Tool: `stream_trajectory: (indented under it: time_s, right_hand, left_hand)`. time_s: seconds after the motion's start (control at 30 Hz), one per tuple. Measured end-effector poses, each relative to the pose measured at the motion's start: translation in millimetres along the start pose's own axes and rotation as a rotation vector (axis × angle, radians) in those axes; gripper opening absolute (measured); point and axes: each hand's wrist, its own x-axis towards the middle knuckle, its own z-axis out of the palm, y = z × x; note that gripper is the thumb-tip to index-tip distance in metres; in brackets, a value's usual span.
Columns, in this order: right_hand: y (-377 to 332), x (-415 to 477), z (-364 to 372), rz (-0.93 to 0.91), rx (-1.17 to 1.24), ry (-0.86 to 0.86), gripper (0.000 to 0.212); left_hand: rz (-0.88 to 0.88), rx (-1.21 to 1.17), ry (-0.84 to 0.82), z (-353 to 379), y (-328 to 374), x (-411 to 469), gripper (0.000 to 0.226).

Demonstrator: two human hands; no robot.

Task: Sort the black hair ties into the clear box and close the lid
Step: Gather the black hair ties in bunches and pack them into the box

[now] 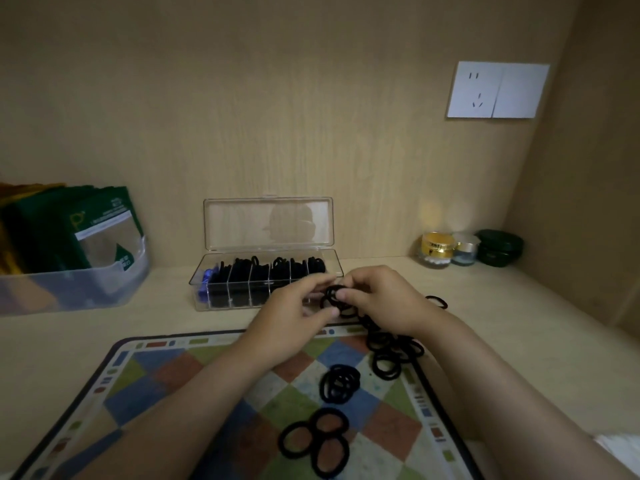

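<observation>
A clear box [221, 296] with several dividers stands at the back of the shelf, its lid [268, 221] upright and open; black hair ties and something blue fill its compartments. My left hand [294, 323] and my right hand [388, 301] meet just in front of the box's right end and together pinch a small bunch of black hair ties [333, 295]. More loose ties lie in a heap [394, 351] under my right wrist, a cluster [341, 382] sits on the mat, three ties [317, 441] lie nearer me, and one tie [437, 301] lies to the right.
A checked mat [166, 379] covers the near shelf. A translucent bin [72, 282] with green packets stands at the left. Small jars [436, 249] and a dark green tin [498, 247] sit at the back right. A wall socket [497, 90] is above them.
</observation>
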Motion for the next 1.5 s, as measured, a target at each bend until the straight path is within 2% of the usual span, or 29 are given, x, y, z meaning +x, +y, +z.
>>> stream_trajectory:
  time_s: [0.1,0.23,0.33,0.4,0.57,0.63,0.77,0.87,0.93,1.03,1.13,1.27,1.4,1.5]
  right_hand:
    - [-6,-3,1,-0.002,0.146,-0.015,0.015]
    - [-3,-1,-1,0.079,0.161,0.113,0.018]
    - [4,0,-7,0.112,-0.209,0.201,0.014]
    - [6,-1,-8,0.139,-0.464,0.174,0.013]
    - [0,2,1,0.236,-0.711,0.088,0.042]
    - [-1,5,6,0.259,-0.74,0.089,0.048]
    - [-4,9,10,0.252,-0.699,0.035,0.022]
    - [-4,7,8,0.19,-0.694,0.008,0.017]
    - [-3,5,4,0.143,-0.474,0.052,0.016]
    - [-11,-1,-2,0.088,0.092,0.031,0.012]
    - [-23,-6,-2,0.059,0.337,-0.089,0.01]
    - [-22,-4,7,0.086,0.322,-0.046,0.01]
    - [-16,-2,9,0.099,0.249,0.021,0.011]
    - [-14,-2,8,0.099,0.212,0.036,0.01]
  left_hand:
    - [-0.053,-0.161,0.101,1,6,2,0.032]
    - [-0.152,-0.286,0.134,-1,11,1,0.02]
    - [-0.177,-0.227,0.139,-7,7,2,0.015]
    - [-0.193,-0.213,0.137,-10,5,3,0.014]
    - [-0.211,-0.183,0.078,-7,3,2,0.014]
    - [-0.221,-0.193,0.067,-6,2,2,0.013]
    - [-0.252,-0.252,0.074,-6,1,1,0.014]
    - [-0.274,-0.282,0.087,-7,0,1,0.017]
    - [-0.28,-0.288,0.104,-7,-1,1,0.017]
    - [-0.295,-0.327,0.146,-7,1,0,0.017]
    - [-0.34,-0.409,0.145,-6,-1,2,0.017]
    - [-0.426,-0.636,0.041,-5,5,2,0.018]
    - [-0.476,-0.784,-0.071,-5,13,2,0.032]
    - [-0.416,-0.661,-0.079,-7,12,0,0.025]
